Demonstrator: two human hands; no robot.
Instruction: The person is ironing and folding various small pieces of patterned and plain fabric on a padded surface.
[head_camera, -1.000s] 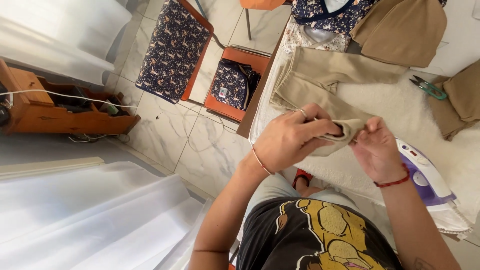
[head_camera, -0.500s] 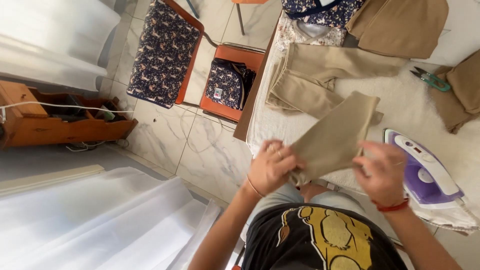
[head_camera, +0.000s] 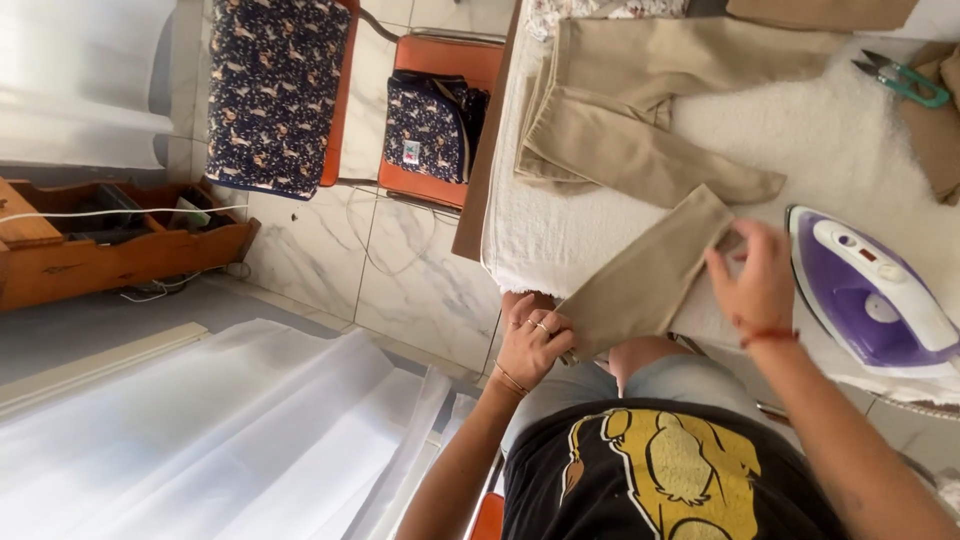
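The left hand (head_camera: 535, 340) is clamped on the near end of a tan strip of cloth (head_camera: 645, 275), fingers curled over its corner just past the edge of the desk (head_camera: 560, 240). The right hand (head_camera: 755, 275) pinches the far end of the same strip, though its fingertips are partly hidden behind the fabric, so the exact grip is hard to make out. The strip lies slanted across the white cover of the desk, its near end hanging off the edge above the person's knees.

Just beside the right hand sits a purple and white iron (head_camera: 870, 295), its rear end hidden by the forearm. Farther back lies a folded tan garment (head_camera: 640, 110), cut off at the top edge. Small green-handled snips (head_camera: 900, 78) rest near the far right. On the floor, a chair (head_camera: 435, 110) holds a dark patterned bag (head_camera: 425, 125).
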